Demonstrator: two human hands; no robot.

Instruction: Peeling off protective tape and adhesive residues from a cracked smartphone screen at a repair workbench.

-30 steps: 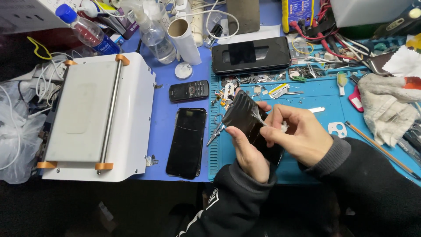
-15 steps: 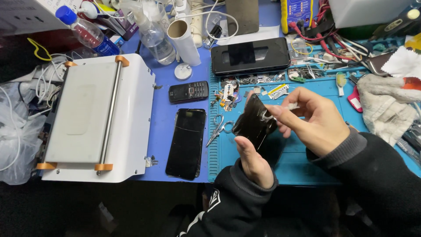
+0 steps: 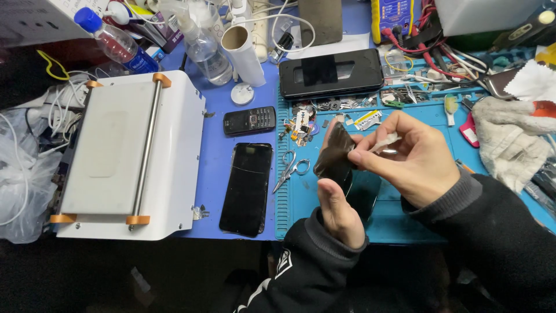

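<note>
Right hand (image 3: 414, 156) lifted off dark phone (image 3: 337, 156); phone's lower half hidden behind left hand (image 3: 339, 211).

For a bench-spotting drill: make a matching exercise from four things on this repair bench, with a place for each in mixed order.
Column one:
1. small scissors
2. keypad phone
3. plastic bottle with blue cap
4. dark glass panel

Column two:
A. far left corner, behind the white machine
B. held up between the left hand and the right hand
C. on the blue mat, right of the flat black smartphone
D. on the blue tabletop, just beyond the flat black smartphone

Pairs: 1-C, 2-D, 3-A, 4-B
</note>
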